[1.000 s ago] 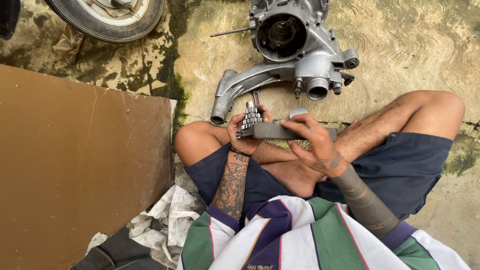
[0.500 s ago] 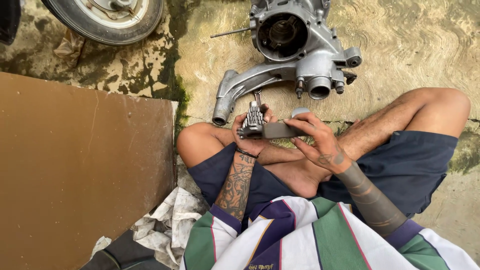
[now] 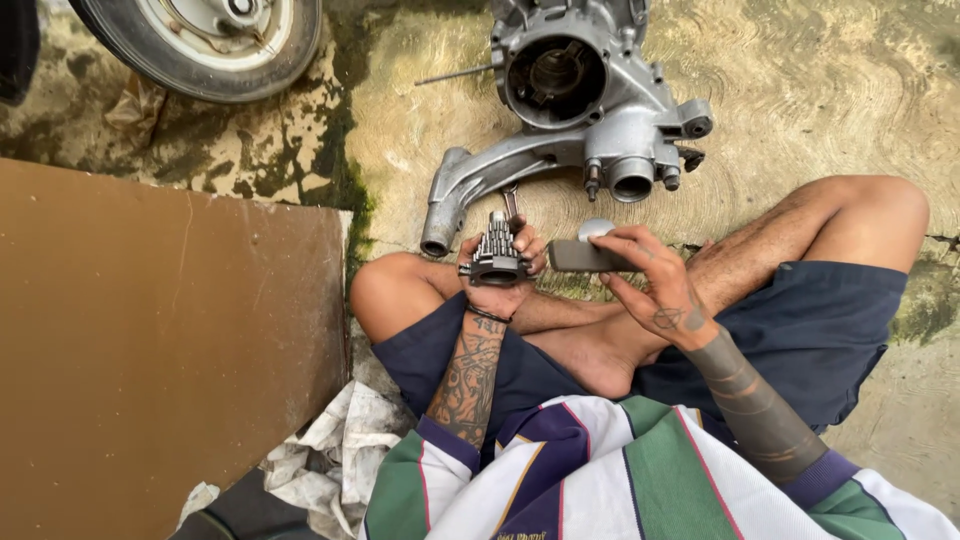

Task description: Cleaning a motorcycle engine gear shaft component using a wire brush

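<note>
Fingers point(image 3: 520, 250) around gear cluster point(image 3: 495, 250)

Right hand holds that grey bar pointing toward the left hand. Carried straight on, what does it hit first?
Likely the toothed metal part held in the left hand. The right hand aims the grey bar at it across a small gap; depth is unclear.

Mossy concrete floor point(image 3: 820, 70) under engine casing point(image 3: 575, 110), brown board point(image 3: 150, 340), rags point(image 3: 330, 450).

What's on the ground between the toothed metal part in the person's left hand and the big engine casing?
In the head view, a spanner lies on the bare concrete between the gear cluster in the left hand and the engine casing.
</note>
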